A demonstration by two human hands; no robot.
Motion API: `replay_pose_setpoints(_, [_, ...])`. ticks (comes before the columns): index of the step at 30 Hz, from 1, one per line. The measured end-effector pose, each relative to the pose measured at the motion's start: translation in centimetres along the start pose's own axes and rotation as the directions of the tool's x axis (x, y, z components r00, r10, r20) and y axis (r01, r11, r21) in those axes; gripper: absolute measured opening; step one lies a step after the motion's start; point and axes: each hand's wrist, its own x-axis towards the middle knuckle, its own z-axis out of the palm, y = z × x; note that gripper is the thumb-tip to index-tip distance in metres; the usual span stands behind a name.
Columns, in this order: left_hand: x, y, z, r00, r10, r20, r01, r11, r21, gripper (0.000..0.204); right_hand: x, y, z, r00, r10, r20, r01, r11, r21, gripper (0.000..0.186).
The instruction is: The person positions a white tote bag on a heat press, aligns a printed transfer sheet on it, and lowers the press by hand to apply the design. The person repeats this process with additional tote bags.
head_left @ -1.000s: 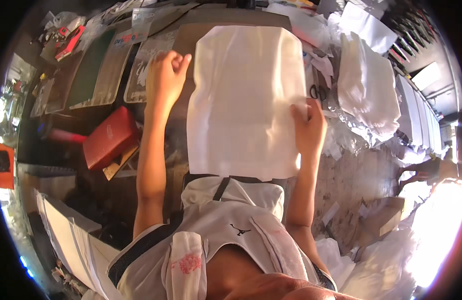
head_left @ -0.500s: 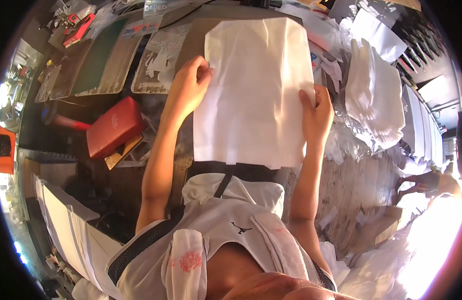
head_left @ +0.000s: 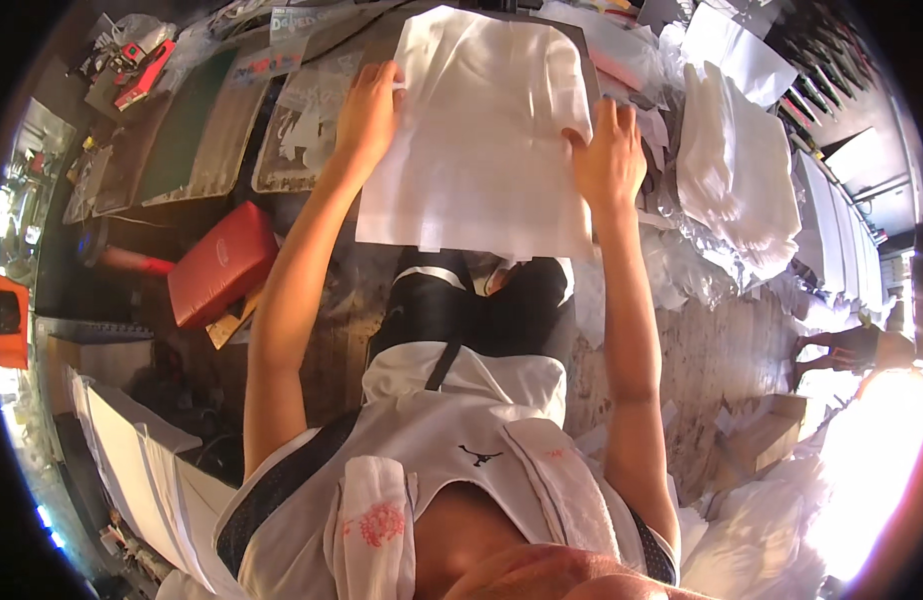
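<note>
A large white sheet point(head_left: 477, 140), thin and faintly creased, lies over a dark board point(head_left: 579, 38) in front of me; its material is unclear. The near edge reaches out above my lap, with a small tab on it. My left hand point(head_left: 369, 115) is at the sheet's upper left edge, its bent fingers closed on the margin. Along the right edge rests my right hand point(head_left: 612, 155), fingers stretched forward and apart, with the thumb touching the sheet's border.
A folded stack of white sheets point(head_left: 732, 160) is at the right, by crumpled clear plastic point(head_left: 692, 265). To the left are a red box point(head_left: 224, 262), a red-handled tool point(head_left: 132, 260) and flat panels point(head_left: 197, 125). Another person point(head_left: 852, 350) is at the far right.
The white sheet has shifted away from me and slightly left, uncovering my lap. Both hands have moved forward with it, and my right fingers have straightened.
</note>
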Motion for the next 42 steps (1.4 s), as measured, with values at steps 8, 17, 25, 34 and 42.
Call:
replay_pose_setpoints(8, [0.5,-1.2,1.3,0.999,0.033,-0.007,-0.032,0.993,0.11,0.019,2.9,2.9,3.0,0.968,-0.235,-0.093,0.247,0.958,0.143,0.018])
replay_pose_setpoints(17, [1.5,-1.7,2.3,0.989,-0.134,0.055,0.109,0.94,0.322,0.018,8.3,3.3,7.7,0.934,-0.333,-0.127,0.342,0.938,0.058,0.015])
replay_pose_setpoints(25, [1.5,-0.7,1.2,0.962,-0.257,0.096,0.197,0.89,0.41,0.024,4.3,0.3,-0.3,0.943,-0.326,-0.066,0.329,0.884,0.333,0.032])
replay_pose_setpoints(34, [2.6,-2.2,2.4,0.976,-0.169,0.138,0.106,0.92,0.378,0.026,-8.4,0.8,-6.1,0.88,-0.465,0.092,0.4,0.832,0.384,0.05])
replay_pose_setpoints(42, [2.2,-2.5,2.2,0.987,-0.139,0.085,0.094,0.912,0.399,0.024,-8.2,1.0,-6.4,0.901,-0.398,0.172,0.323,0.88,0.348,0.053])
